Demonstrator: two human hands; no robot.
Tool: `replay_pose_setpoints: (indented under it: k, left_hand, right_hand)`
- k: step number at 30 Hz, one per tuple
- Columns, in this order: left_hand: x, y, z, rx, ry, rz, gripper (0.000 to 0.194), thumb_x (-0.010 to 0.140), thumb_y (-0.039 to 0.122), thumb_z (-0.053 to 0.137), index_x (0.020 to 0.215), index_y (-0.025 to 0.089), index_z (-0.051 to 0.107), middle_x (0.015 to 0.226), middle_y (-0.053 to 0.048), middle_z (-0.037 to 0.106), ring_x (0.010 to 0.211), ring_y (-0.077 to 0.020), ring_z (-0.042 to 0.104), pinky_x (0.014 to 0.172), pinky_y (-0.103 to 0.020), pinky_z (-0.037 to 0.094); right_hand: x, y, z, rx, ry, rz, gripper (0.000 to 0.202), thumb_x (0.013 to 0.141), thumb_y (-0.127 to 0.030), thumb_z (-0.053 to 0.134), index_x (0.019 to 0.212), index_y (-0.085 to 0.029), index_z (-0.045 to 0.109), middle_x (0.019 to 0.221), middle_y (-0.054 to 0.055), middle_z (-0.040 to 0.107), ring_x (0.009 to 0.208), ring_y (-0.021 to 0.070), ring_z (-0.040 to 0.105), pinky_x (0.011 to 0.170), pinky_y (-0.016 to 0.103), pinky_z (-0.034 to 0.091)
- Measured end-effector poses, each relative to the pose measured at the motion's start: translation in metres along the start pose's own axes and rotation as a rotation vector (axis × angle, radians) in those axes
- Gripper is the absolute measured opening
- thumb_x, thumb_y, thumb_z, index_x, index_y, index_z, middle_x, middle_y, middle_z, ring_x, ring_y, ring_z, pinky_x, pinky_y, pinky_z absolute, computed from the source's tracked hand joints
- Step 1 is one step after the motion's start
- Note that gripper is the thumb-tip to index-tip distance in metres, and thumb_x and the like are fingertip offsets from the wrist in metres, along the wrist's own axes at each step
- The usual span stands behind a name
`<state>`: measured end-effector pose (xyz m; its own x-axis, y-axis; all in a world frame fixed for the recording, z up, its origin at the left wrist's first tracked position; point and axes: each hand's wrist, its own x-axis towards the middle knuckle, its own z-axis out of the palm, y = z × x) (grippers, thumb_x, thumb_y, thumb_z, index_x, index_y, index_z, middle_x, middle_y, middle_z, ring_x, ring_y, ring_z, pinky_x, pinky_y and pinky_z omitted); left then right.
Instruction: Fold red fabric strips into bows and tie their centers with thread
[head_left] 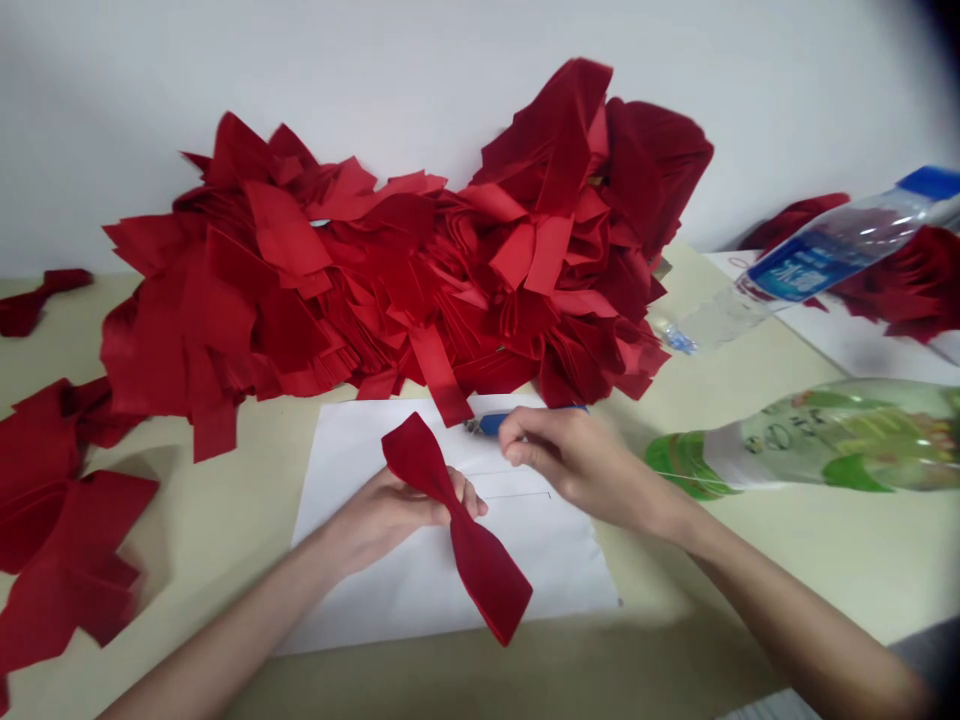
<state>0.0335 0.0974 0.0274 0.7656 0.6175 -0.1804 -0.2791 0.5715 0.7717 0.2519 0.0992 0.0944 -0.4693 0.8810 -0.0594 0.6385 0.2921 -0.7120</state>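
Left grip [409, 510] pinches a red bow [461, 530] at its narrow waist, holding it aslant over a white sheet of paper [360, 610], one wide end toward the upper left, the other toward the lower right. Right grip [574, 455] is curled near the bow, well clear of it, thumb and forefinger tips pressed together; whether something thin sits between them, I cannot tell. Just beyond those fingers lies a blue object [493, 424], partly hidden. Behind the paper, a big heap of red cloth pieces [375, 270] covers the table [255, 500]. A green bottle [847, 440] lies to the right.
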Motion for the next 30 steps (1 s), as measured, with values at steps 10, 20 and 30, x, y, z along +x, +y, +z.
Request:
replay_pose_setpoints:
  k: [10, 20, 30]
  left_hand:
    - [0.001, -0.001, -0.001, -0.108, 0.052, -0.011, 0.013, 0.066, 0.025, 0.077, 0.073, 0.019, 0.068, 0.076, -0.003, 0.061, 0.086, -0.0206, 0.057, 0.087, -0.036, 0.039]
    - [-0.001, 0.001, -0.005, 0.001, 0.029, -0.009, 0.011, 0.069, 0.027, 0.074, 0.072, 0.017, 0.069, 0.075, -0.004, 0.063, 0.084, -0.022, 0.056, 0.084, -0.036, 0.038]
    - [0.0, 0.0, -0.005, 0.011, 0.029, -0.026, 0.007, 0.071, 0.016, 0.07, 0.077, 0.017, 0.068, 0.081, -0.003, 0.067, 0.085, -0.0187, 0.057, 0.079, -0.031, 0.039]
  right_hand:
    - [-0.01, 0.014, -0.018, -0.136, -0.041, 0.018, 0.024, 0.091, -0.027, 0.044, 0.11, -0.024, 0.058, 0.112, 0.004, 0.062, 0.1, 0.0191, 0.057, 0.084, 0.03, 0.042]
    - [0.011, -0.017, 0.013, 0.192, -0.274, 0.059, 0.024, 0.09, -0.036, 0.048, 0.09, -0.019, 0.066, 0.068, -0.001, 0.061, 0.058, 0.0095, 0.05, 0.054, 0.022, 0.036]
    - [0.002, 0.002, -0.012, 0.379, -0.142, 0.183, 0.025, 0.085, -0.036, 0.056, 0.072, -0.014, 0.06, 0.059, -0.003, 0.044, 0.054, 0.0075, 0.034, 0.049, 0.023, 0.027]
